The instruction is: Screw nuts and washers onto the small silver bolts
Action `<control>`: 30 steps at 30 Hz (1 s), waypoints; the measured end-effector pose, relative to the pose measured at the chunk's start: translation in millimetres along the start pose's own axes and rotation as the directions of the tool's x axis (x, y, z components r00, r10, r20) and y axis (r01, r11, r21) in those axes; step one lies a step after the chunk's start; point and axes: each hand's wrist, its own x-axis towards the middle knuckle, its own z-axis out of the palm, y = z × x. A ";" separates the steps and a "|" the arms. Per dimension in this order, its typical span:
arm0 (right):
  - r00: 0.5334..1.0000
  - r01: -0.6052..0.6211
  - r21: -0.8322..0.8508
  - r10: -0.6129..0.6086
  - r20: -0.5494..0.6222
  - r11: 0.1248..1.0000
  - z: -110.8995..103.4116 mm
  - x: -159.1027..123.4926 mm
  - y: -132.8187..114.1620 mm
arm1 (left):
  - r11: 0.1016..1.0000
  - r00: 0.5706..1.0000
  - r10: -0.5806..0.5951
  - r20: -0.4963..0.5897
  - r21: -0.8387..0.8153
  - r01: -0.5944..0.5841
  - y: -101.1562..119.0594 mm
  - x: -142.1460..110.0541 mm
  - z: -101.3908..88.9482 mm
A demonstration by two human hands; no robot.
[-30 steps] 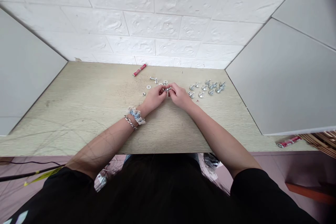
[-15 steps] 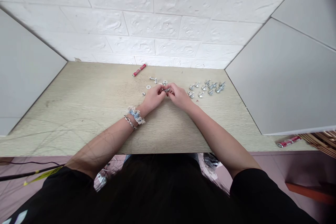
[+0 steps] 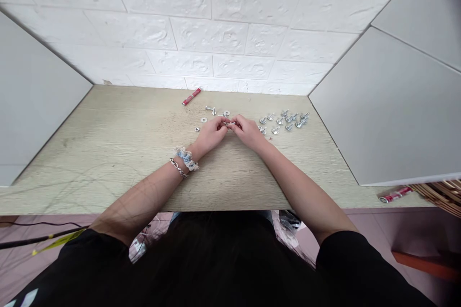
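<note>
White brick wall (image 3: 230,36) behind a pale counter (image 3: 118,144), and left hand (image 3: 212,131) and right hand (image 3: 248,132) both pinch one small metal fastener (image 3: 232,123), a loose washer (image 3: 202,120) left of it, bolts (image 3: 280,121) to its right!

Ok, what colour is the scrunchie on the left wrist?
The scrunchie is light blue with off-white frilled edges; it shows in the head view.

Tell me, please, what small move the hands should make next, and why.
Perhaps the right hand should gently twist the small metal part while the left hand steadies it, since both pinch it and bolts with washers lie nearby.
</note>
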 end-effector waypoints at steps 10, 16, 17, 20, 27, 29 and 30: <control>0.999 0.029 -0.018 -0.029 -0.018 0.999 -0.4 -0.6 1.8 | 0.994 0.995 0.090 0.040 -0.060 -0.087 0.6 -1.1 3.7; 1.000 0.009 -0.018 -0.009 0.022 1.000 -1.5 -1.6 -2.7 | 0.997 0.997 0.080 0.016 0.002 -0.080 -1.7 0.1 3.0; 1.000 0.008 -0.018 -0.008 0.020 1.000 -1.7 -1.9 -3.6 | 0.997 0.997 0.073 0.005 0.006 -0.073 -1.9 0.4 3.0; 1.000 0.001 -0.037 -0.002 -0.014 0.999 -1.3 -2.5 -5.4 | 0.999 0.999 0.040 -0.033 0.015 -0.040 -2.5 1.2 3.2; 1.000 -0.010 0.034 0.010 -0.020 0.999 2.0 -2.5 -3.3 | 1.000 0.999 0.006 -0.046 -0.014 -0.006 -4.1 1.7 3.6; 1.000 -0.001 0.035 0.002 -0.010 0.999 2.1 -2.2 -2.6 | 1.000 0.999 -0.001 -0.041 -0.014 0.000 -3.9 1.5 3.5; 1.000 -0.001 0.033 0.001 -0.009 0.999 2.0 -2.0 -2.3 | 1.000 0.999 -0.006 -0.040 -0.012 0.005 -3.7 1.5 3.5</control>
